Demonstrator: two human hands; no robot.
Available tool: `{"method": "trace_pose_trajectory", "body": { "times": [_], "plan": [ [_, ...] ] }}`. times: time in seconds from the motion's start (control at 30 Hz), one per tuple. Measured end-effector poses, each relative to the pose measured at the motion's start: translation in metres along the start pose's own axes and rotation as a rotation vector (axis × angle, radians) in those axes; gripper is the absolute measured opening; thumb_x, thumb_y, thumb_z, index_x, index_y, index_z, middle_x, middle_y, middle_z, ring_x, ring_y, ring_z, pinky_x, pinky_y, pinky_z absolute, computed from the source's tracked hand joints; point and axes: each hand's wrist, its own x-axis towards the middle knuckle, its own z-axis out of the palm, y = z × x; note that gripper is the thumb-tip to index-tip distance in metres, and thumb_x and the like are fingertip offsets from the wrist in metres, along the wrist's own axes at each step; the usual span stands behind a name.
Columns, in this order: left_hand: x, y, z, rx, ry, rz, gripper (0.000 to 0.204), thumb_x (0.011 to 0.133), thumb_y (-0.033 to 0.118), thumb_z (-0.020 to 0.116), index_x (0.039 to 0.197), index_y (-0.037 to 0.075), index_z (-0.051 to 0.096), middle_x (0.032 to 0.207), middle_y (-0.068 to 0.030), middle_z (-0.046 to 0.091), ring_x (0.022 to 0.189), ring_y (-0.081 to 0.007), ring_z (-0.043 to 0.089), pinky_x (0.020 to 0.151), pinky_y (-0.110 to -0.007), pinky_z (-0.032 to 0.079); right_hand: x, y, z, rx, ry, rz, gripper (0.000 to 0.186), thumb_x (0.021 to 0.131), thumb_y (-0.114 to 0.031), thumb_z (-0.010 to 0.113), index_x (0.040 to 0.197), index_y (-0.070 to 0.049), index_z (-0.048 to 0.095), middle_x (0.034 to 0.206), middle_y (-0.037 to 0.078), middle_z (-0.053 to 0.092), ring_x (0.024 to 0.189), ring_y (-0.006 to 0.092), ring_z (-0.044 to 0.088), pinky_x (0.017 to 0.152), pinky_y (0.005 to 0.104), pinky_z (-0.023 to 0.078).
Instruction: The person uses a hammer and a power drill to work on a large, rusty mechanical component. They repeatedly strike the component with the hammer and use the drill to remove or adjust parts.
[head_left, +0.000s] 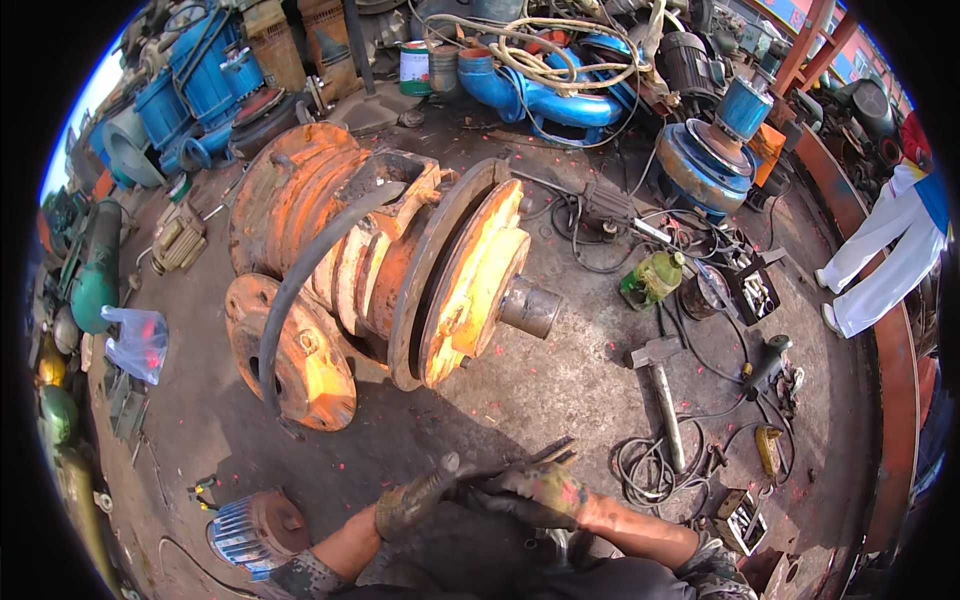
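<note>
The person's left hand (415, 498), in a grimy grey-green work glove, is at the near edge of the stained grey concrete ground (560, 385), its thumb raised and apart from the other fingers. Those bend inward toward the right hand (548, 496), gloved in the same grey-green with pink patches. The right fingers look curled and close together, but what they pinch, if anything, I cannot tell; shadow and dark clothing hide the undersides.

From beside the right hand's fingertips a slim, dark, two-pronged piece (555, 451) points toward the ground's far right corner. It seems to be in that hand's grasp, though the contact itself is hidden. By its look it should be light and stiff, likely metal, perhaps slick if oily — best held at the end nearest the palm, with the prongs left free.

Beyond the hands, left of the ground's middle, lies a large orange rusted cast-metal pump (378, 290) with a bare grey cylindrical shaft (532, 307) facing right. It would be very heavy and rigid, its rough flange rims offering better purchase than the smooth shaft. A ribbed blue cylindrical motor (245, 535) sits just beside the left forearm at the near left corner; a long-handled steel hammer (663, 400) lies toward the right edge, short of the rust-red steel beam (893, 400).
</note>
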Motion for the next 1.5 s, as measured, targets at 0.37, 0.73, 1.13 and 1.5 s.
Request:
{"method": "trace_pose_trajectory", "body": {
  "times": [0.37, 0.73, 1.13, 1.5],
  "plan": [
    [-0.005, 0.284, -0.184, 0.585, 0.92, 0.678, 0.068, 0.109, 0.056, 0.043, 0.127, -0.005, 0.066, 0.118, -0.017, 0.072, 0.107, -0.0224, 0.067, 0.105, -0.038, 0.048, -0.147, 0.192, -0.112, -0.422, 0.169, 1.363, 0.083, 0.086, -0.047, 0.076, 0.151, -0.007, 0.044, 0.147, 0.034, 0.048, 0.129, 0.0499, 0.054, 0.101, 0.0549, 0.049],
    [0.11, 0.303, -0.309, 1.355, 0.808, 0.112, 0.031, 0.102, 0.027, 0.059, 0.124, 0.008, 0.072, 0.131, -0.0144, 0.068, 0.122, -0.0303, 0.063, 0.107, -0.037, 0.046, -0.111, 0.149, -0.167, 1.107, 0.456, 1.44, 0.032, 0.088, -0.02, 0.074, 0.112, -0.003, 0.062, 0.073, 0.004, 0.06, 0.058, 0.0156, 0.059, 0.054, 0.0311, 0.052],
    [0.145, 0.296, -0.31, 1.377, 0.736, 0.049, 0.043, 0.103, 0.047, 0.056, 0.125, 0.013, 0.071, 0.127, -0.0125, 0.071, 0.118, -0.0356, 0.064, 0.101, -0.046, 0.05, -0.024, 0.027, -0.185, 1.734, 0.771, 1.515, 0.012, 0.095, -0.015, 0.068, 0.092, -0.011, 0.057, 0.072, -0.002, 0.052, 0.058, 0.0111, 0.051, 0.048, 0.0266, 0.045],
    [0.137, 0.298, -0.321, 1.47, 0.66, 0.08, 0.032, 0.104, 0.032, 0.057, 0.126, 0.014, 0.072, 0.137, -0.0153, 0.064, 0.12, -0.0378, 0.063, 0.102, -0.046, 0.05, 0.162, -0.008, -0.228, 1.833, 0.995, 1.478, 0.009, 0.1, -0.015, 0.065, 0.1, -0.009, 0.059, 0.073, 0.0, 0.057, 0.058, 0.0116, 0.055, 0.047, 0.0271, 0.045]
  ]
}}
